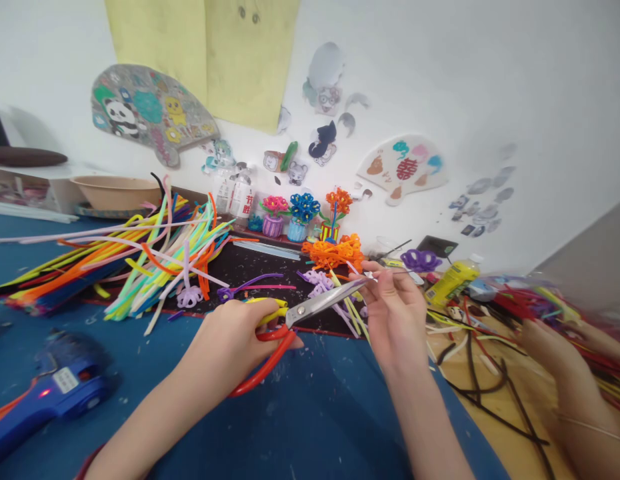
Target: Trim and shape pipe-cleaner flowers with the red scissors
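Note:
My left hand (250,330) grips a pair of scissors (320,303) by its red and yellow handles. The blades point right, and their tips meet the fingers of my right hand (393,307). Those fingers are pinched together around something small and thin, with a pale bit showing at the fingertips; its kind is unclear. Just beyond this hand is a purple pipe-cleaner flower (421,260); whether it joins what I pinch cannot be seen. Lilac flower pieces (320,285) and cut yellow stems lie on a black mat (250,270) behind the scissors.
Bundled pipe cleaners (110,260) spread over the left. A blue glue gun (65,387) with a red light lies front left. Orange flowers (335,252) and small potted flowers (304,217) stand by the wall. At right are a yellow bottle (453,280) and another person's hands (553,347).

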Action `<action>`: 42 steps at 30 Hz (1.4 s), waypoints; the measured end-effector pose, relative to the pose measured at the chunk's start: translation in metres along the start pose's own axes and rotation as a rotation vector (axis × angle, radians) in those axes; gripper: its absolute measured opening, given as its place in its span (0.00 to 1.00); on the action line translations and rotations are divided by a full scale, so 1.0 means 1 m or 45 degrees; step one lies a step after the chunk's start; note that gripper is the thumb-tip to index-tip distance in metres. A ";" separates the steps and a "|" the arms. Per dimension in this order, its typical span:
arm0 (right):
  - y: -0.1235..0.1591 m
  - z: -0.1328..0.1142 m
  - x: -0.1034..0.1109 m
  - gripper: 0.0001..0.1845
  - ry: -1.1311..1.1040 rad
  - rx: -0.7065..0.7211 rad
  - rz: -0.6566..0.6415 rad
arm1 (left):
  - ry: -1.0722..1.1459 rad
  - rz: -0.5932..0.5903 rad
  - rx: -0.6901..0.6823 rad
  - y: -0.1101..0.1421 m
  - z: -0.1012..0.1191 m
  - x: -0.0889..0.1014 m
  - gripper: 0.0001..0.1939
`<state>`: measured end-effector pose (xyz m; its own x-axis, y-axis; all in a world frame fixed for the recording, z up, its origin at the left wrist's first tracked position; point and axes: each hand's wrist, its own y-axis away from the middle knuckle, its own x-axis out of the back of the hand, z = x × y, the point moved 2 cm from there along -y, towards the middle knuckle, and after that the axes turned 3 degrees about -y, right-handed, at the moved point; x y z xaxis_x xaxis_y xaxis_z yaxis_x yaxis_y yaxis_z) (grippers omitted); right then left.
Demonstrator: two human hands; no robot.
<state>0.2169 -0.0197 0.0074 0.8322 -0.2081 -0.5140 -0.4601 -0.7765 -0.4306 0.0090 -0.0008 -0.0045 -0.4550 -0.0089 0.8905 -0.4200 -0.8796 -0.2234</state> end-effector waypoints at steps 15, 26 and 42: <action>-0.002 0.001 0.001 0.09 0.040 -0.009 0.034 | 0.081 0.017 0.013 -0.001 -0.001 -0.002 0.18; 0.000 0.001 0.001 0.08 0.091 0.022 0.032 | 0.036 0.017 0.007 0.000 0.002 -0.002 0.15; -0.001 0.003 0.004 0.10 0.061 -0.018 0.023 | 0.095 -0.003 -0.095 0.000 0.002 -0.006 0.05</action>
<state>0.2196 -0.0183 0.0032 0.8377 -0.2506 -0.4852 -0.4713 -0.7806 -0.4106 0.0132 -0.0018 -0.0087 -0.5097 0.0313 0.8598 -0.4772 -0.8418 -0.2523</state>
